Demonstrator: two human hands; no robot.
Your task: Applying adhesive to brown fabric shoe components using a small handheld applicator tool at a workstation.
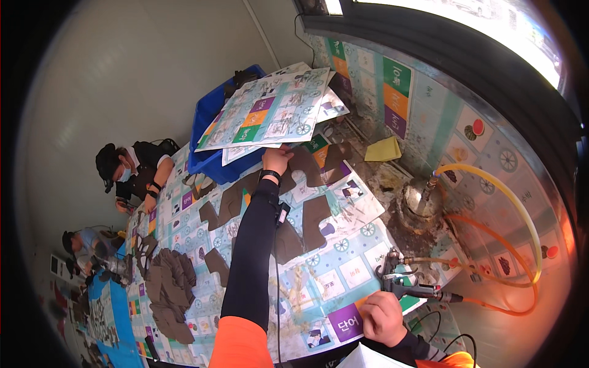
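The left hand (277, 161) reaches a dark brown cut piece (305, 165) beside the blue crate (216, 168); I cannot tell whether it pinches. The right hand (383, 320) curls closed near the spray gun (400, 286).

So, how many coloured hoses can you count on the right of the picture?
2: the yellow hose arches from the metal pot's top, and the orange hose loops lower; both lead to the spray gun. Others may be hidden behind the pot.
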